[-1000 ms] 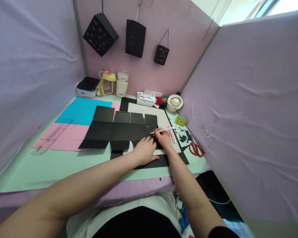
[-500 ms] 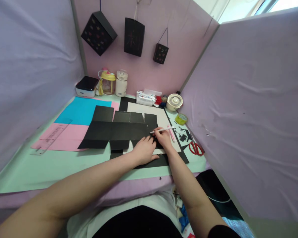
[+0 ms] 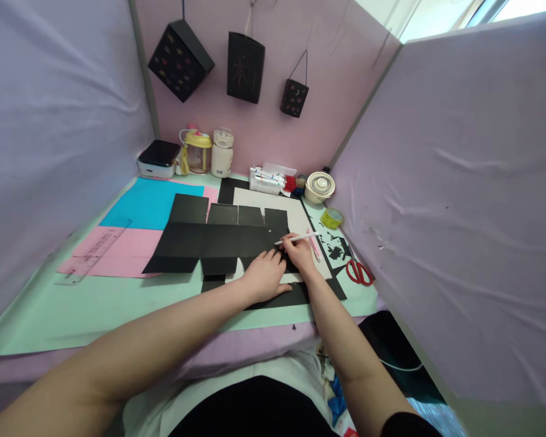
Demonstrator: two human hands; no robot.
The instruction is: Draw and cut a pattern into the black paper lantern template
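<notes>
A creased sheet of black card (image 3: 222, 241) with cut flaps along its far and near edges lies across the desk. My left hand (image 3: 266, 276) rests flat on its near right part, fingers stretched out and thumb apart. My right hand (image 3: 298, 250) is closed around a slim white pen-like tool (image 3: 304, 237), its tip low over the card near the right end. Whether that tip is a blade or a nib is too small to tell. A tiny pale mark (image 3: 269, 230) shows on the card just beyond the tip. Under the card is a pale board (image 3: 295, 209).
Red-handled scissors (image 3: 359, 273), black paper scraps (image 3: 334, 249) and green tape (image 3: 332, 218) lie to the right. A clear ruler (image 3: 95, 250) lies on pink paper (image 3: 131, 255) at left. Bottles, a pen box (image 3: 267, 180) and a round container (image 3: 320, 186) line the back; black paper boxes hang above.
</notes>
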